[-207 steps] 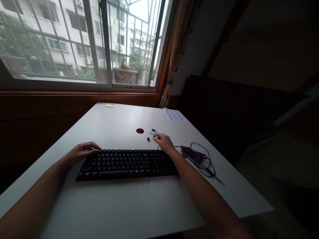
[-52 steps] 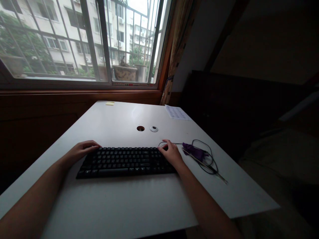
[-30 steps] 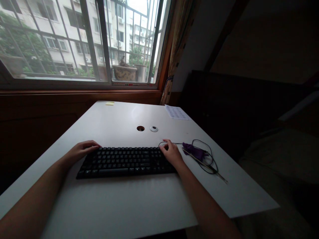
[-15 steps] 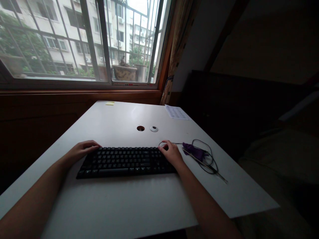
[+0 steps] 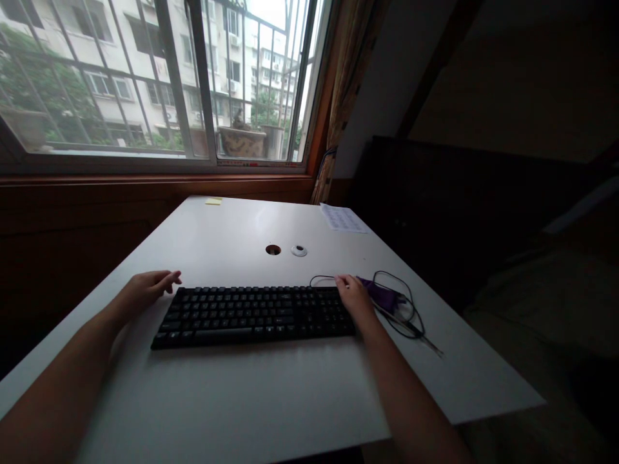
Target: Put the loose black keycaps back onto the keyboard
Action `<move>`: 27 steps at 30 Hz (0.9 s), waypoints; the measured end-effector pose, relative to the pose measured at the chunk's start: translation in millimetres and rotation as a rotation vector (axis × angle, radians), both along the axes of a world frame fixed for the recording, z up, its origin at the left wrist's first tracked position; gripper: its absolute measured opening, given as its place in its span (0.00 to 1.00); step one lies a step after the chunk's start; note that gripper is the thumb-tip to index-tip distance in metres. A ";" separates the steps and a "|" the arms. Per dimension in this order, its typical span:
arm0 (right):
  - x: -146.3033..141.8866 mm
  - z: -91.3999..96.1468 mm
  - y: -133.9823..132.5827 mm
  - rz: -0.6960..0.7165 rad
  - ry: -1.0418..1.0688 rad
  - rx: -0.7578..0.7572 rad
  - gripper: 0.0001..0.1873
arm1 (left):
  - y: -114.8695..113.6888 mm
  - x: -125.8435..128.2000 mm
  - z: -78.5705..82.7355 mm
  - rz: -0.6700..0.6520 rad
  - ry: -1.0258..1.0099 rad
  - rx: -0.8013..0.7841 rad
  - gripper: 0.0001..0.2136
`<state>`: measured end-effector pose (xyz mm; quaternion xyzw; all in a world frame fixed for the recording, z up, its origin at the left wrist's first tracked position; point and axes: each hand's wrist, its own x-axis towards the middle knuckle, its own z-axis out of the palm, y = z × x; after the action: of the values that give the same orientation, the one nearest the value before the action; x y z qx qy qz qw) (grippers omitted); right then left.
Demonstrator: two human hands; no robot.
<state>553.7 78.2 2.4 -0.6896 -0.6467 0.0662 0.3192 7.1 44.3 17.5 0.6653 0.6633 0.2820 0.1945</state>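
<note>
A black keyboard (image 5: 232, 316) lies flat on the white table (image 5: 232, 393) in front of me. My left hand (image 5: 147, 290) is just off its upper left corner, fingers loosely bent and apart, with nothing in them. At the other end, my right hand (image 5: 356, 299) is closed around the keyboard's upper right corner and covers part of its keys. Right beside that hand lies a purple cloth pouch (image 5: 384, 296), partly hidden by the fingers. A thin dark cable (image 5: 411, 303) loops around the pouch.
Slender pointed sticks or tools (image 5: 425, 338) lie by the pouch. Beyond the keyboard are a cable hole (image 5: 273, 249) and a white ring cover (image 5: 299, 251). A printed sheet (image 5: 344, 219) and a yellow sticky note (image 5: 213, 201) lie near the far edge, below a barred window (image 5: 207, 84).
My left hand has let go of the keyboard's upper left edge and moved slightly left. My right hand has slid right along the top edge to the right corner.
</note>
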 end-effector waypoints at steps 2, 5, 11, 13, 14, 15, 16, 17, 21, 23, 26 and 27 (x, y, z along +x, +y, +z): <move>11.9 3.3 -1.0 -0.028 -0.022 -0.132 0.26 | 1.1 -4.2 -2.4 0.043 -0.035 -0.083 0.26; 17.6 8.0 -2.7 -0.052 -0.015 -0.272 0.33 | 2.6 -1.7 -6.4 0.088 -0.150 -0.230 0.27; 7.1 6.8 -5.9 -0.064 -0.129 -0.203 0.34 | 0.1 16.0 -7.1 0.162 -0.240 -0.386 0.26; 5.9 4.7 -7.1 -0.046 -0.102 -0.180 0.33 | -2.2 19.2 -4.6 0.156 -0.231 -0.358 0.25; 5.6 3.5 -7.5 -0.034 -0.082 -0.167 0.33 | -3.4 20.3 -3.0 0.145 -0.227 -0.332 0.25; 5.1 2.3 -7.8 -0.019 -0.058 -0.152 0.31 | -4.5 21.3 -1.4 0.134 -0.220 -0.299 0.25; 4.3 1.0 -7.9 -0.003 -0.024 -0.134 0.30 | -5.5 22.3 0.3 0.126 -0.212 -0.261 0.24; 3.2 -0.5 -7.8 0.013 0.022 -0.110 0.29 | -6.4 23.4 1.9 0.123 -0.206 -0.221 0.24; -2.7 -8.0 -4.9 0.042 0.318 -0.019 0.25 | -9.4 29.2 8.2 0.143 -0.200 -0.080 0.23; -5.4 -12.6 -2.4 0.045 0.483 0.012 0.24 | -10.9 32.6 10.4 0.147 -0.222 -0.052 0.23; -8.2 -19.4 1.4 0.047 0.717 0.032 0.23 | -12.9 37.5 11.5 0.162 -0.317 -0.058 0.23; -8.8 -21.3 2.5 0.042 0.797 0.031 0.23 | -13.4 38.7 11.2 0.165 -0.358 -0.062 0.23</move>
<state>544.9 80.7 -18.9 -0.5915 -0.4872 0.3253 0.5540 45.8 31.0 28.7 0.5418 0.6787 0.3902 0.3059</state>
